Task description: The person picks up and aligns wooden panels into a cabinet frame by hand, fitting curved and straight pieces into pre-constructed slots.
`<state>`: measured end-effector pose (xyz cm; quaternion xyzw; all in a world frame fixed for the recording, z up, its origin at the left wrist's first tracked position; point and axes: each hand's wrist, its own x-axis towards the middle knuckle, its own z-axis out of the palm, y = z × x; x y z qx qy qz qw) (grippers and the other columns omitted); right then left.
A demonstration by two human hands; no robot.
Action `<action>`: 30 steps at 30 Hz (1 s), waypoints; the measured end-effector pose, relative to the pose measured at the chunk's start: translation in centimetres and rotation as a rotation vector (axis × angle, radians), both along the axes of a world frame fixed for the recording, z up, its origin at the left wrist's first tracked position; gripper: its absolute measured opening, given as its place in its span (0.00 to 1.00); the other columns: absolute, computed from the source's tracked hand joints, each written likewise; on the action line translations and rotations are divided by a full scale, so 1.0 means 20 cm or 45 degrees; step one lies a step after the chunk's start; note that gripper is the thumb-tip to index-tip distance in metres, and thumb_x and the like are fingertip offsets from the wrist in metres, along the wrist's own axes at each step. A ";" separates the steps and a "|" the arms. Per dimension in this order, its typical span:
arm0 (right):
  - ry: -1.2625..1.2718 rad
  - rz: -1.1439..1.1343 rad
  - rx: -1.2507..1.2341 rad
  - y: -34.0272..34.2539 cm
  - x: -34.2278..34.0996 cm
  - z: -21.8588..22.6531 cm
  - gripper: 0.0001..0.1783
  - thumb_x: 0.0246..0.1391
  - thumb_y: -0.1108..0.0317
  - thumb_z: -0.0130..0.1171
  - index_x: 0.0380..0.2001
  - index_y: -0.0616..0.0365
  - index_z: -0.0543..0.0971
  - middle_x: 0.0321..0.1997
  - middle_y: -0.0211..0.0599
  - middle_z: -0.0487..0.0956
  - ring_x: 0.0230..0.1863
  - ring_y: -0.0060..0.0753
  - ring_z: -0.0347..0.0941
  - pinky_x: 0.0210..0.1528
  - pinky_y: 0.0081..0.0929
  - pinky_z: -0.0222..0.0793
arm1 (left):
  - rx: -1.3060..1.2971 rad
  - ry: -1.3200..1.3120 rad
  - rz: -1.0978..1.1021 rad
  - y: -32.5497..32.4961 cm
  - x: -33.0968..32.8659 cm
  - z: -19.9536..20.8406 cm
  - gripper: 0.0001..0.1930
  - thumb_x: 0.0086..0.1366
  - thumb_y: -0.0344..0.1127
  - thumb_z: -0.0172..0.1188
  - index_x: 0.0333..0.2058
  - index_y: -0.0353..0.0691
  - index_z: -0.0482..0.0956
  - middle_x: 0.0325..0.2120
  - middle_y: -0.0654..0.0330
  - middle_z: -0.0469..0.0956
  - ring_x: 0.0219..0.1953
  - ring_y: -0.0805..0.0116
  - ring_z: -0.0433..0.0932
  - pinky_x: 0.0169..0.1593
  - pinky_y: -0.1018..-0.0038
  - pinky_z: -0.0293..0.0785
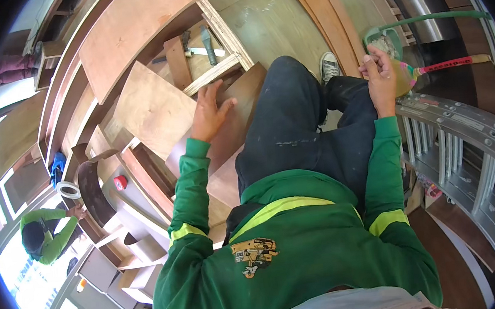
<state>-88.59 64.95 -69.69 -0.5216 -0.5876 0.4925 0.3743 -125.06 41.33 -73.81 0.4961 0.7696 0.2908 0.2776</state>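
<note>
My left hand [207, 115] rests with its fingers apart on a brown wooden panel [245, 99], beside the corner of a pale plywood frame [212, 75]. A light square board [155, 108] lies just left of that hand. Inside the frame are a tool with a dark green-grey handle [208, 45] and a reddish-brown wood piece [178, 60]. Above my right knee, my right hand [380, 78] is raised with fingers curled and the thumb near them. Whatever they may pinch is too small to make out. A broom with a pink-red handle [451, 65] is behind this hand.
An aluminium ladder [450, 119] lies to my right, below a green dustpan [393, 34]. Long wooden boards [330, 23] run along the floor ahead. Curved wooden panels [142, 22], a tape roll [69, 190] and a red tape measure [120, 182] are leftward. Another person in green [45, 234] works at far left.
</note>
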 end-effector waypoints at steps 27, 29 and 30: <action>0.119 0.073 -0.138 0.04 -0.18 -0.02 0.18 0.65 0.70 0.61 0.55 0.66 0.76 0.36 0.28 0.78 0.35 0.17 0.73 0.41 0.17 0.70 | -0.829 1.137 0.020 0.84 -1.14 -0.66 0.29 0.62 0.60 0.61 0.56 0.52 0.73 0.60 0.58 0.73 0.64 0.50 0.70 0.63 0.50 0.67; 0.122 0.065 -0.142 0.05 -0.19 -0.02 0.18 0.65 0.70 0.61 0.55 0.66 0.75 0.36 0.28 0.78 0.35 0.17 0.73 0.41 0.17 0.70 | -0.853 1.215 0.002 0.85 -1.15 -0.64 0.25 0.66 0.54 0.57 0.57 0.50 0.71 0.59 0.57 0.74 0.62 0.53 0.72 0.62 0.51 0.69; 0.114 0.058 -0.139 0.05 -0.18 -0.02 0.18 0.65 0.70 0.61 0.55 0.66 0.75 0.36 0.28 0.78 0.36 0.17 0.73 0.41 0.17 0.70 | -0.878 1.217 0.014 0.86 -1.17 -0.65 0.26 0.66 0.54 0.57 0.58 0.48 0.71 0.59 0.55 0.74 0.63 0.51 0.72 0.61 0.50 0.69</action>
